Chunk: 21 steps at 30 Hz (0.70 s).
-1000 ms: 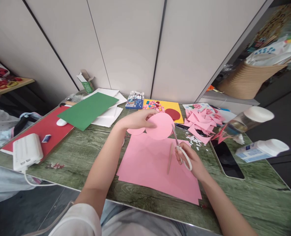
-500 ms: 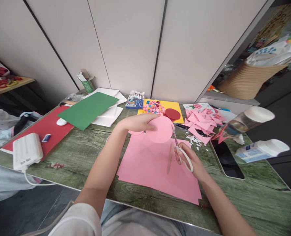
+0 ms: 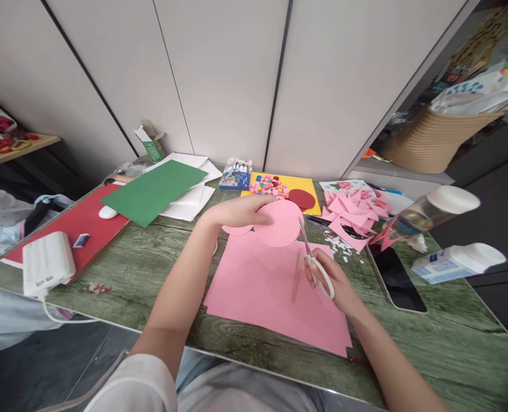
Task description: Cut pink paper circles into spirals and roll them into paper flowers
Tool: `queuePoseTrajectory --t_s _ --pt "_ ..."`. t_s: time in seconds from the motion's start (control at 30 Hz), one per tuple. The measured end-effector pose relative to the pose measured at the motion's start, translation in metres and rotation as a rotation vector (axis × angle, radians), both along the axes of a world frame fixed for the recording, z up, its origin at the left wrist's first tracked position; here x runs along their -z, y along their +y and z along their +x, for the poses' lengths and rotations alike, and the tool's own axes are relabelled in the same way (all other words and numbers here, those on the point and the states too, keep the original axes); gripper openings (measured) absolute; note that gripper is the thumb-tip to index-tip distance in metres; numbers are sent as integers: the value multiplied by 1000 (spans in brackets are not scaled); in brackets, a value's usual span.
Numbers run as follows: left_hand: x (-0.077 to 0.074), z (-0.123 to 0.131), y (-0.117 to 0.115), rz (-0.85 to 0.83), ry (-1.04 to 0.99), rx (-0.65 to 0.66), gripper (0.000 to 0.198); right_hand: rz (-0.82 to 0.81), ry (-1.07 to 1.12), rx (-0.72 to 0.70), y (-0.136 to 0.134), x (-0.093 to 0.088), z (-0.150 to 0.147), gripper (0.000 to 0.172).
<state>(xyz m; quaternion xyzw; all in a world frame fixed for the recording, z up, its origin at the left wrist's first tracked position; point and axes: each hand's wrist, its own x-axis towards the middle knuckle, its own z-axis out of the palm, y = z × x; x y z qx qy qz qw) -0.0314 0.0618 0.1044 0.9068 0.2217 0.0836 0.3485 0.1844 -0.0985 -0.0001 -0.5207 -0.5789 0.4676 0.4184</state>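
My left hand is closed on the edge of a pink paper circle, its thumb lying on the near face. In my right hand is a pair of scissors with white handles, and the blades touch or nearly touch the circle's right edge. Under both lie pink paper sheets, with a thin wooden stick on top. Part of another rounded pink paper piece shows below my left wrist.
Pink offcuts and white scraps lie at right, near a phone and a white bottle. Pompoms and a red circle rest on yellow paper. Green paper and a power bank are at left.
The pink circle and my left hand have shifted slightly up and to the left. The scissors stay at the circle's right edge, with my right hand almost unmoved.
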Motion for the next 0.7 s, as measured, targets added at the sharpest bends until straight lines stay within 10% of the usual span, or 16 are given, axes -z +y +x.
queuePoseTrajectory --t_s 0.7 --pt "0 0 -4 -90 108 34 30 -10 31 21 0 -4 -5 23"
